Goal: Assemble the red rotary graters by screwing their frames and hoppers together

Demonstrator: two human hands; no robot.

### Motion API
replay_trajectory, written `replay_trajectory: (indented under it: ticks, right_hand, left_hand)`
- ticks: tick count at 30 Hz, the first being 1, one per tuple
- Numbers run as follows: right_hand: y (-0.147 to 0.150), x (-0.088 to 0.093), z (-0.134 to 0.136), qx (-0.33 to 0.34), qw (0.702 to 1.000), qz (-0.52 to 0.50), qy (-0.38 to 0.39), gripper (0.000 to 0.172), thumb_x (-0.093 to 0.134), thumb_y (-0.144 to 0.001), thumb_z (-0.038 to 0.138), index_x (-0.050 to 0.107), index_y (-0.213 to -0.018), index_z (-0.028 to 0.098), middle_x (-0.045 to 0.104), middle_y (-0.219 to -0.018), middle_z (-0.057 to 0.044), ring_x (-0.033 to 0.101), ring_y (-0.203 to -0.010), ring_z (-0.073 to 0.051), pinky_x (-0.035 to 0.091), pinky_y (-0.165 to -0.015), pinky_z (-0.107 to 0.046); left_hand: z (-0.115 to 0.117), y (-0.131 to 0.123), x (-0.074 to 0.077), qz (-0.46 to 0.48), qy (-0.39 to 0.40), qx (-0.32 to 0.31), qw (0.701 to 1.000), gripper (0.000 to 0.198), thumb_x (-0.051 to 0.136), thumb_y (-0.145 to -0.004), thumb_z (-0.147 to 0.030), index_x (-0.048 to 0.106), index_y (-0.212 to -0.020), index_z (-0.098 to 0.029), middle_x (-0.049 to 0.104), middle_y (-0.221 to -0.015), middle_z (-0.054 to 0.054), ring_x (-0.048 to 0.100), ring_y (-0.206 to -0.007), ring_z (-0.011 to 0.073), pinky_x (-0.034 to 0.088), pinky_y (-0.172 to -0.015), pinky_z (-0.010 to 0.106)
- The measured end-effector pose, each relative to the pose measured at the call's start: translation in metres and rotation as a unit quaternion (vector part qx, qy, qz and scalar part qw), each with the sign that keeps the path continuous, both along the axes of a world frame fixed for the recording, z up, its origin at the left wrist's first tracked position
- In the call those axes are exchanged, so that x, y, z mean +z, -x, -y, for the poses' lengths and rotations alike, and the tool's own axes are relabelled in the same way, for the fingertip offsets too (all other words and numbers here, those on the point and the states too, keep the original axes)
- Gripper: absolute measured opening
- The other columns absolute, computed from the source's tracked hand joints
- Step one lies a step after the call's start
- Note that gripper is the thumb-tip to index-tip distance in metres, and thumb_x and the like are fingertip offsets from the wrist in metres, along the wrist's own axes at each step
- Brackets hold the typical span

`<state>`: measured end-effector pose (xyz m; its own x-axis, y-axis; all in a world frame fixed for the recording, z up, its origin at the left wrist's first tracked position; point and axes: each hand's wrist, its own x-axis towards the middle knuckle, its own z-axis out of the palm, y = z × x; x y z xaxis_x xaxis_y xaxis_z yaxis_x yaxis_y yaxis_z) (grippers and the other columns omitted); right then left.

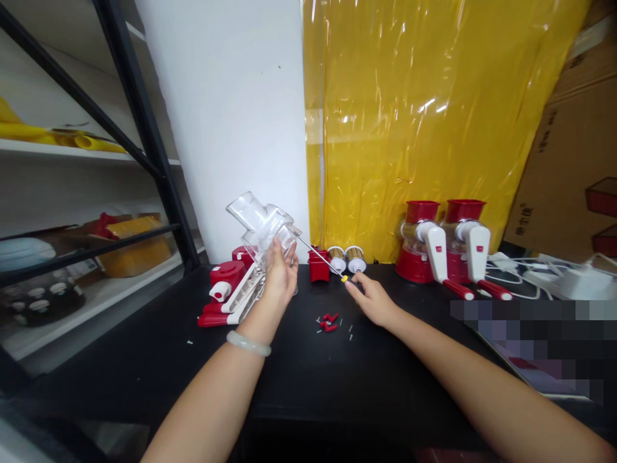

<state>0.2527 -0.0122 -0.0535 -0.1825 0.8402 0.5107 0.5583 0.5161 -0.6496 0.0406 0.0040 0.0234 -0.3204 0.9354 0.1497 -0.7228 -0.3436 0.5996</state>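
My left hand (280,273) is closed round a clear plastic grater body (265,222), held tilted above the table with its chute pointing up and left. In my right hand (373,299) a screwdriver (321,257) is pinched by its yellow-ended handle. The long thin shaft reaches up and left to the edge of the clear body; whether its tip sits in a screw cannot be made out. On the black table below lie small red plastic parts (329,323) with several small screws (351,334) scattered about them.
Red bases with white crank handles (245,292) lie behind my left hand. A red hopper (319,265) and two grater drums (355,258) stand at the back. Two assembled rotary graters (421,247) stand right, beside white cables (525,267). A black-framed shelf (139,96) rises left.
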Motion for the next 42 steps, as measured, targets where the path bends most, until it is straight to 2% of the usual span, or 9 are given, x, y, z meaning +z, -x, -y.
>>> replay_trajectory:
  ticks: [7, 11, 17, 23, 28, 32, 36, 39, 42]
  right_hand:
    - [-0.005, 0.002, 0.002, 0.039, 0.999, 0.003, -0.015, 0.011, 0.041, -0.089, 0.033, 0.048, -0.090, 0.025, 0.057, -0.072, 0.000, 0.055, -0.069, -0.019, 0.041, -0.068, -0.032]
    - [-0.007, 0.002, 0.001, 0.054, 0.998, 0.006, -0.029, 0.018, 0.041, -0.087, 0.025, 0.053, -0.100, 0.023, 0.063, -0.085, -0.004, 0.059, -0.077, -0.021, 0.044, -0.075, -0.034]
    - [-0.009, -0.004, -0.004, 0.069, 0.995, -0.030, -0.058, 0.032, 0.052, -0.091, 0.034, 0.059, -0.119, 0.019, 0.066, -0.114, -0.012, 0.062, -0.105, -0.025, 0.046, -0.097, -0.043]
    - [-0.007, -0.007, -0.018, 0.056, 0.974, -0.217, 0.030, 0.043, 0.078, -0.072, 0.048, 0.070, -0.105, 0.021, 0.071, -0.108, -0.009, 0.066, -0.102, -0.025, 0.048, -0.099, -0.044]
    - [-0.003, -0.003, -0.015, 0.102, 0.903, -0.381, 0.168, 0.054, 0.089, -0.057, 0.052, 0.064, -0.093, 0.020, 0.072, -0.084, -0.004, 0.069, -0.077, -0.018, 0.053, -0.072, -0.030]
    - [0.003, 0.003, -0.003, 0.160, 0.880, -0.375, 0.244, 0.057, 0.082, -0.066, 0.060, 0.053, -0.097, 0.024, 0.064, -0.064, 0.006, 0.050, -0.041, -0.008, 0.031, -0.039, -0.019]
    - [0.007, 0.010, 0.004, 0.153, 0.858, -0.429, 0.237, 0.053, 0.069, -0.077, 0.069, 0.053, -0.096, 0.023, 0.059, -0.059, 0.005, 0.037, -0.036, -0.005, 0.020, -0.037, -0.018]
    - [0.009, 0.011, 0.003, 0.140, 0.831, -0.483, 0.239, 0.049, 0.076, -0.074, 0.063, 0.056, -0.092, 0.022, 0.056, -0.059, 0.004, 0.039, -0.042, -0.005, 0.021, -0.039, -0.018]
    - [0.010, 0.010, 0.000, 0.127, 0.801, -0.536, 0.234, 0.045, 0.088, -0.066, 0.045, 0.057, -0.089, 0.023, 0.056, -0.067, 0.004, 0.049, -0.052, -0.008, 0.033, -0.044, -0.019]
  left_hand:
    - [0.000, 0.001, 0.002, 0.004, -0.001, 0.005, 1.000, 0.033, 0.073, -0.089, -0.046, 0.064, -0.117, -0.031, 0.063, -0.137, 0.003, 0.063, -0.124, 0.0166, 0.047, -0.062, 0.013]
    - [0.001, 0.001, 0.004, 0.006, 0.003, 0.016, 1.000, 0.030, 0.070, -0.091, -0.045, 0.064, -0.116, -0.030, 0.062, -0.138, 0.003, 0.063, -0.124, 0.0159, 0.046, -0.061, 0.012]
    - [0.001, 0.005, 0.007, 0.010, 0.006, 0.028, 1.000, 0.023, 0.065, -0.095, -0.042, 0.065, -0.113, -0.028, 0.061, -0.141, 0.003, 0.061, -0.127, 0.0154, 0.044, -0.060, 0.012]
    - [-0.001, 0.011, 0.006, 0.010, 0.010, 0.041, 0.999, 0.030, 0.071, -0.091, -0.044, 0.065, -0.117, -0.031, 0.061, -0.141, 0.003, 0.061, -0.127, 0.0165, 0.044, -0.059, 0.012]
    - [-0.002, 0.010, 0.006, 0.017, 0.018, 0.045, 0.999, 0.028, 0.067, -0.094, -0.043, 0.063, -0.119, -0.031, 0.060, -0.142, 0.003, 0.063, -0.123, 0.0132, 0.044, -0.058, 0.011]
    - [-0.001, 0.009, 0.007, 0.019, 0.020, 0.046, 0.999, 0.026, 0.066, -0.094, -0.042, 0.063, -0.118, -0.032, 0.059, -0.143, 0.002, 0.061, -0.126, 0.0140, 0.044, -0.058, 0.011]
    - [0.000, 0.009, 0.008, 0.017, 0.023, 0.049, 0.998, 0.023, 0.064, -0.096, -0.042, 0.063, -0.116, -0.032, 0.058, -0.143, 0.001, 0.060, -0.127, 0.0145, 0.043, -0.058, 0.011]
    - [0.000, 0.010, 0.008, 0.014, 0.022, 0.049, 0.998, 0.024, 0.064, -0.096, -0.042, 0.062, -0.118, -0.032, 0.058, -0.143, 0.002, 0.061, -0.127, 0.0141, 0.043, -0.058, 0.011]
    - [-0.002, 0.011, 0.006, 0.015, 0.020, 0.053, 0.998, 0.028, 0.066, -0.094, -0.045, 0.062, -0.119, -0.033, 0.059, -0.142, 0.002, 0.061, -0.126, 0.0141, 0.044, -0.059, 0.011]
